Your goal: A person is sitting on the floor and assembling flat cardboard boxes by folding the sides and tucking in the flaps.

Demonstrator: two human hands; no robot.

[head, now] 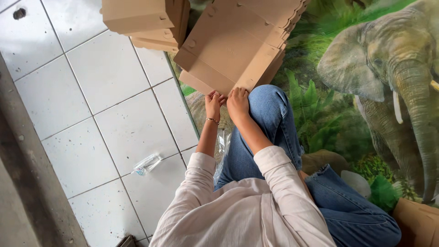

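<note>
A stack of flat brown cardboard box blanks (233, 45) lies ahead of me on the floor, tilted across the view. My left hand (213, 104), with a thin bracelet at the wrist, curls its fingers on the near edge of the top blank. My right hand (238, 103) is right beside it, fingers tucked under the same edge. Both hands sit just above my raised knee in blue jeans (270, 110). My fingertips are hidden by the cardboard.
A pile of folded brown boxes (141, 20) stands at the far left of the blanks. A crushed clear plastic bottle (146, 163) lies on the white tiles (105, 82). A mat printed with an elephant (379, 82) covers the right. A clear plastic bag (223, 142) lies by my leg.
</note>
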